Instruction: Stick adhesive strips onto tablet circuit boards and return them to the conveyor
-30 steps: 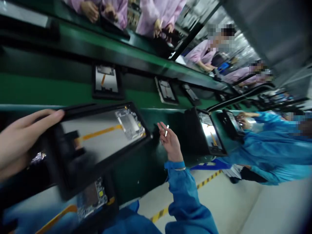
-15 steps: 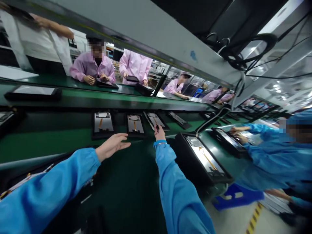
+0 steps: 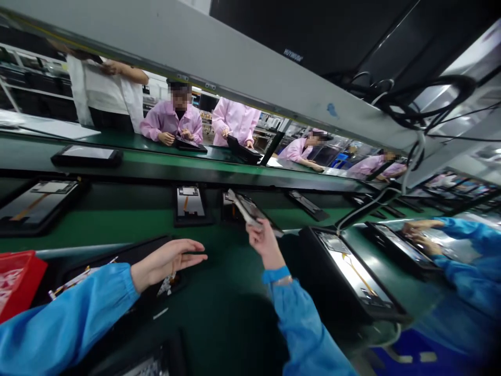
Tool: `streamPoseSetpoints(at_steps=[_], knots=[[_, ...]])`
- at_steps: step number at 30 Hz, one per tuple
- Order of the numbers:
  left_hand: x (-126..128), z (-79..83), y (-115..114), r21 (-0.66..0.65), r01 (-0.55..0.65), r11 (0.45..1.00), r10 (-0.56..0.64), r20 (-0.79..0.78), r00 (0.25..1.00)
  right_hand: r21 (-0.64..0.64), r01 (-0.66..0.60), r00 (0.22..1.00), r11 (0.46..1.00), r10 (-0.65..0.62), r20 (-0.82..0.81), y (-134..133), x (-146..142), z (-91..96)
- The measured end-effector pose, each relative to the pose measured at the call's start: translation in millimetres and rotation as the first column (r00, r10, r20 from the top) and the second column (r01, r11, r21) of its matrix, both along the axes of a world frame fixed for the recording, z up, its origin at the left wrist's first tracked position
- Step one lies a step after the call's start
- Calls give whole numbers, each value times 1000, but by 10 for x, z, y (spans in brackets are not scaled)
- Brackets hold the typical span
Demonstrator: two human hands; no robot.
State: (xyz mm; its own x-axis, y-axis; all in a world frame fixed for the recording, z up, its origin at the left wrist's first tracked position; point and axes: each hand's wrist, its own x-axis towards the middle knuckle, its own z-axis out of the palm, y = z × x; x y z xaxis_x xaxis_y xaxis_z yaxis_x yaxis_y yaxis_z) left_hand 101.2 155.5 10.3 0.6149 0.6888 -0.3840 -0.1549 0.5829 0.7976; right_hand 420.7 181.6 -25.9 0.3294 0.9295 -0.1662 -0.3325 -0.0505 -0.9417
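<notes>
Green conveyor (image 3: pixel 129 222), one lifted display tray (image 3: pixel 246 210)

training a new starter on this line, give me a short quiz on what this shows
1. What is the right hand holding?
2. True or false: the left hand is closed in a fist.
3. Fill the gap: the bin at the far left is ___ in colour.

Key:
1. A slim black-framed panel.
2. False, it is open.
3. Red.
</notes>
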Motion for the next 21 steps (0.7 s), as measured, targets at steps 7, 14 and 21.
streamPoseSetpoints(at_steps=[7, 14, 21], knots=[[-120, 104, -251, 14, 13, 1000, -13, 36, 999, -9, 21, 999, 1000, -21, 49, -197, -504, -387], [-720, 156, -462, 24, -146, 989, 146, -41, 988, -13, 152, 987, 988, -152, -45, -95, -367, 54], [-140, 213, -346, 21, -293, 956, 293, -57, 954, 122, -93, 978, 988, 68, 196, -1184, -1220, -111]])
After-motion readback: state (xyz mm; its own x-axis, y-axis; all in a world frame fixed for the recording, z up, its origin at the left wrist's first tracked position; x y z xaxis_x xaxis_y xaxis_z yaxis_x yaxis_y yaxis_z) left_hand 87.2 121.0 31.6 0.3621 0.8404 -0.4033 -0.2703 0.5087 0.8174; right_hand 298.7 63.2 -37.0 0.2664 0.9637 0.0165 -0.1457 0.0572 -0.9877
